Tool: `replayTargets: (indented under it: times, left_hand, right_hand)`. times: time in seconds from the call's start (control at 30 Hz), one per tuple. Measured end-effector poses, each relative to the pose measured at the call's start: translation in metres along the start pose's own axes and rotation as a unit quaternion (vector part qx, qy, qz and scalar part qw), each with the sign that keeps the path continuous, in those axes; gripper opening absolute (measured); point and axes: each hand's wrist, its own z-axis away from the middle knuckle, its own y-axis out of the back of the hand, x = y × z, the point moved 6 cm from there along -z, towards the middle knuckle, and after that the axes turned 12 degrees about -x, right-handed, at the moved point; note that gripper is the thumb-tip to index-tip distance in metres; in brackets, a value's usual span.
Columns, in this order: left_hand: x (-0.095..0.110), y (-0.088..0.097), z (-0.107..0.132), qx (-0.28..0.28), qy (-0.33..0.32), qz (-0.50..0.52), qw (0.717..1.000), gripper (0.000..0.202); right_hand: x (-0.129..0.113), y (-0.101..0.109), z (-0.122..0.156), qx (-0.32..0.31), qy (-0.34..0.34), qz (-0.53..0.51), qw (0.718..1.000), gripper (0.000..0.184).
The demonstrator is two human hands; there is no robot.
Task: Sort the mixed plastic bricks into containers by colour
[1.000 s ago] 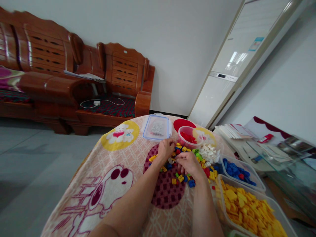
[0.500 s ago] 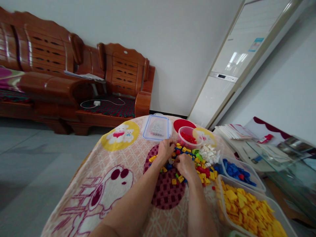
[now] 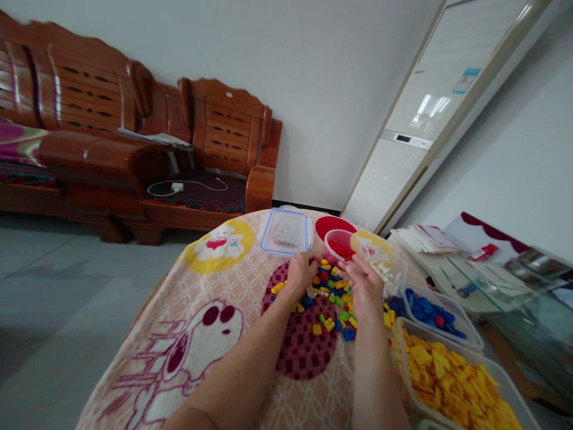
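A heap of small mixed-colour bricks (image 3: pixel 333 295) lies on a blanket-covered table (image 3: pixel 210 310). My left hand (image 3: pixel 301 272) rests on the heap's left side with its fingers curled over bricks. My right hand (image 3: pixel 364 286) is raised over the heap's right side, fingers stretched toward the clear round tub of red bricks (image 3: pixel 339 246). Nothing shows in the right hand. White bricks (image 3: pixel 385 273) sit in a clear tub just right of that hand.
A clear tub of blue bricks (image 3: pixel 432 310) and one of yellow bricks (image 3: pixel 452 379) stand at the right. A red lid (image 3: pixel 329 225) and a clear blue-rimmed lid (image 3: pixel 285 232) lie at the back. A wooden sofa (image 3: pixel 134 137) and a glass table (image 3: pixel 505 280) flank the table.
My right hand has lifted off the heap and moved right and back toward the red-brick tub, opening its fingers. My left hand stays on the heap.
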Motion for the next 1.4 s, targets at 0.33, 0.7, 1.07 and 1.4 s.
replayTargets:
  times: [0.33, 0.7, 1.07, 1.4]
  left_hand:
    - [-0.004, -0.002, -0.002, 0.003, 0.007, 0.006, 1.0, 0.026]
    - [0.002, 0.0, 0.001, -0.003, 0.008, 0.016, 1.0, 0.029]
    - [0.001, 0.0, 0.0, -0.011, 0.026, 0.034, 0.999, 0.03]
    - [-0.001, -0.001, -0.001, -0.008, 0.011, 0.023, 1.0, 0.029]
  right_hand:
    - [-0.01, 0.011, 0.002, 0.039, 0.034, -0.009, 0.999, 0.056]
    - [0.01, -0.013, 0.021, -0.26, -0.19, 0.473, 0.82, 0.007]
    - [0.019, -0.047, 0.031, -0.346, -0.177, 0.683, 0.618, 0.014]
    - [0.018, -0.05, 0.031, -0.345, -0.152, 0.665, 0.645, 0.008]
